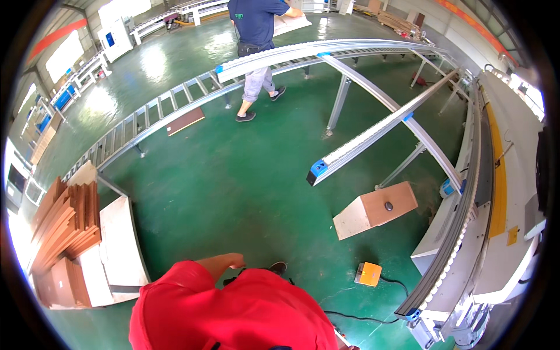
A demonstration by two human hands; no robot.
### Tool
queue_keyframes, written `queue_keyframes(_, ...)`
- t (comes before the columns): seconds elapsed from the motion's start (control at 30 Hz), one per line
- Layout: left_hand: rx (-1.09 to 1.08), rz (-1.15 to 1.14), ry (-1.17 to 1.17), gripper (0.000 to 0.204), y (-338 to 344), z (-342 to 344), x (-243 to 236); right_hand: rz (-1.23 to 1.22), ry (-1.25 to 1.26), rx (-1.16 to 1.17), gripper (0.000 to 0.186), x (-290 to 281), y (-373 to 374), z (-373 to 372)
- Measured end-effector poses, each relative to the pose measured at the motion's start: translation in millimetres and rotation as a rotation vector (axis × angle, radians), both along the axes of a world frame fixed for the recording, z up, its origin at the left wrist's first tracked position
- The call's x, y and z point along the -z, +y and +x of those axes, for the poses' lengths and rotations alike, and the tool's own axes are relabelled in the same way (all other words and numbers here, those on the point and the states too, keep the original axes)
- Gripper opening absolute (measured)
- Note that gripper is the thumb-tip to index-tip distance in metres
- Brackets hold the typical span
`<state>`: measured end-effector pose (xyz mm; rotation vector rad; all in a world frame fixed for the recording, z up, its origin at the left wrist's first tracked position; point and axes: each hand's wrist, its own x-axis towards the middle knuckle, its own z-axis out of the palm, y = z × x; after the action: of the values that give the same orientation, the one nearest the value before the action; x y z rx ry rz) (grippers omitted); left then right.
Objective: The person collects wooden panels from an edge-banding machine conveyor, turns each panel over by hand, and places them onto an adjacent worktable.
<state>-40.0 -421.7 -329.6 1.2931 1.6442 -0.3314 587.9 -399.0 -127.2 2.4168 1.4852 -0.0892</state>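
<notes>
My left hand (235, 261) hangs in front of my red shirt, loosely curled, and nothing shows in it. Below it is my dark shoe (279, 268) on the green floor. Only a sliver of my right hand (352, 347) shows at the lower edge, beside a narrow pale object (340, 335) that I cannot make out; its fingers are hidden. Nearest to the right hand on the floor is a yellow foot pedal (368, 273) with a black cable. Neither hand touches the machine on the right.
Stacked brown panels (81, 219) stand at left on a pale board (119, 233). A roller conveyor (151, 114) curves behind; a support rail (361, 140) juts inward above a wooden box (373, 210). A long machine (507, 175) lines the right. A co-worker (254, 35) stands beyond the conveyor holding a panel.
</notes>
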Motion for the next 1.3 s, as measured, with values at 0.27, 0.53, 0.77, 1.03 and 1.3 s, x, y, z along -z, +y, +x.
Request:
queue_keyframes(0.27,-0.308,0.355,-0.26,0.04,125,27,-97,0.2,0.247,0.219,0.041,3,2,1)
queue_keyframes(0.53,-0.144,0.318,-0.188,0.041,128,5,-58,-0.312,-0.226,-0.159,0.035,17,-6,7)
queue_keyframes(0.77,-0.019,0.068,-0.088,0.044,103,-22,-51,0.098,0.184,0.28,0.036,-30,12,-28)
queue_keyframes(1.03,-0.103,0.208,-0.159,0.042,124,-9,-63,0.04,0.034,0.138,0.033,61,-8,33)
queue_keyframes(1.3,-0.126,0.257,-0.216,0.041,123,5,-86,-0.02,-0.177,-0.024,0.031,57,-13,26)
